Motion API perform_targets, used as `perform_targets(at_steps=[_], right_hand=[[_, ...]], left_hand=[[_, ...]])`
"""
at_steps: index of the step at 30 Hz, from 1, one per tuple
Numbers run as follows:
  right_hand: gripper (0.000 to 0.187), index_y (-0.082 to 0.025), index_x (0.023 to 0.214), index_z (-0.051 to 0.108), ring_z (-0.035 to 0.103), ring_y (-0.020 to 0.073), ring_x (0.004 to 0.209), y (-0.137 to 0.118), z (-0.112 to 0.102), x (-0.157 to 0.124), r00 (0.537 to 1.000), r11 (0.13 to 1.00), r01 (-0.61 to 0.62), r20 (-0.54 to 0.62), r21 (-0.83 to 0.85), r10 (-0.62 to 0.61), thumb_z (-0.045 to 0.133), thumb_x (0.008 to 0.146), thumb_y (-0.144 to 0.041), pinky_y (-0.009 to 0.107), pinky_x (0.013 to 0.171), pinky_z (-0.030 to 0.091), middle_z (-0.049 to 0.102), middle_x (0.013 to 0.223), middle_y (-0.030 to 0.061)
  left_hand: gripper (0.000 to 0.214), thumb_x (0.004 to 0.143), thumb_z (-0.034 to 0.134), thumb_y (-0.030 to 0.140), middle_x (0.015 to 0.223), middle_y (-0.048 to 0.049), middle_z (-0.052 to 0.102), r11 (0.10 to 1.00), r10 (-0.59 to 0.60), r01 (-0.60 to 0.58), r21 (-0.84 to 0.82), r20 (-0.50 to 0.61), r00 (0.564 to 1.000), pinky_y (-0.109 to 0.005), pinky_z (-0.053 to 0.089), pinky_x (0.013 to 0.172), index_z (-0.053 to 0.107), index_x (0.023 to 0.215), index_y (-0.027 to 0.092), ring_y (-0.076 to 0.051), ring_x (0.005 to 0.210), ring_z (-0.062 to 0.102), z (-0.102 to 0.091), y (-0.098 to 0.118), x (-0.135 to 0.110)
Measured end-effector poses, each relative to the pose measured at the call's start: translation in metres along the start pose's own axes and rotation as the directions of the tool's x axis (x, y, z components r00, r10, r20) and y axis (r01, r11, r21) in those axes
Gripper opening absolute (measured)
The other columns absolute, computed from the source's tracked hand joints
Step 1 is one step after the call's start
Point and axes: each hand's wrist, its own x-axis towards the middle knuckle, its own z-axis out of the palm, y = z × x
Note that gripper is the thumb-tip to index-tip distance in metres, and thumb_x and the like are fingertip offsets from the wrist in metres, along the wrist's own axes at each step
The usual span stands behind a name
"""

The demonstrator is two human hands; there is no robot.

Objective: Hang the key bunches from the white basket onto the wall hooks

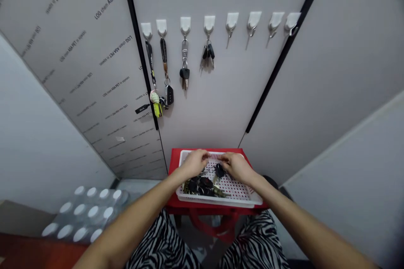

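In front of me a white plastic basket (222, 203) with a perforated bottom sits on a red surface. A heap of keys (202, 187) with black heads fills its left side. My right hand (237, 166) is over the basket's right half, fingers closed on a bunch of keys (219, 171) with a dark head that hangs just below the fingertips. Over the left half, my left hand (196, 162) has its fingers curled together near the far rim. What it holds, if anything, is too small to make out.
Several white hooks (232, 19) run along the wall panel. Key bunches (184, 73) hang from the left ones, including a lanyard with a yellow tag (158, 109). The right ones carry nothing. White-capped bottles (78, 210) stand low on the left.
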Motion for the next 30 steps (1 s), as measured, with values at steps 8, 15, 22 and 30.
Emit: perform_targets(at_steps=[8,15,22,30], right_hand=[[0.028,-0.017,0.088,0.053,0.046,0.0162,0.083,0.007,0.014,-0.009,0.998,0.992,0.054,0.015,-0.115,-0.053,0.033,0.068,-0.017,0.026,0.074,0.031,0.057,0.088,0.0057],[0.024,-0.017,0.071,0.054,0.047,0.0148,0.070,0.007,0.020,-0.009,0.999,0.999,0.037,0.010,-0.017,-0.037,0.036,0.070,-0.032,0.025,0.065,0.033,0.057,0.069,0.0036],[0.034,-0.016,0.096,0.048,0.046,0.0165,0.080,0.009,0.022,-0.010,1.000,1.000,0.013,-0.022,-0.005,-0.013,0.042,0.066,-0.029,0.025,0.070,0.033,0.056,0.085,0.0062],[0.024,-0.017,0.080,0.056,0.047,0.0169,0.076,0.007,0.020,-0.011,0.998,0.998,0.055,0.023,-0.018,-0.055,0.039,0.068,-0.028,0.027,0.069,0.033,0.058,0.079,0.0057]], left_hand=[[0.021,0.063,0.040,0.016,0.083,-0.0062,0.056,0.894,0.125,-0.163,0.417,0.118,0.985,-0.034,0.033,0.072,0.053,0.079,0.016,-0.019,0.081,0.047,0.024,0.008,-0.001],[0.018,0.063,0.039,0.018,0.078,-0.0071,0.055,0.871,0.096,-0.131,0.473,0.099,0.990,-0.033,0.033,0.071,0.053,0.073,0.015,-0.020,0.079,0.047,0.029,0.006,0.003],[0.017,0.062,0.041,0.019,0.078,-0.0076,0.054,0.878,0.123,-0.155,0.453,0.100,0.987,-0.033,0.032,0.072,0.052,0.073,0.014,-0.019,0.078,0.046,0.026,0.008,0.000],[0.020,0.059,0.038,0.007,0.075,-0.0030,0.055,0.978,0.131,-0.128,0.168,-0.012,0.991,-0.026,0.035,0.071,0.050,0.072,0.016,-0.014,0.075,0.047,0.021,0.007,0.000]])
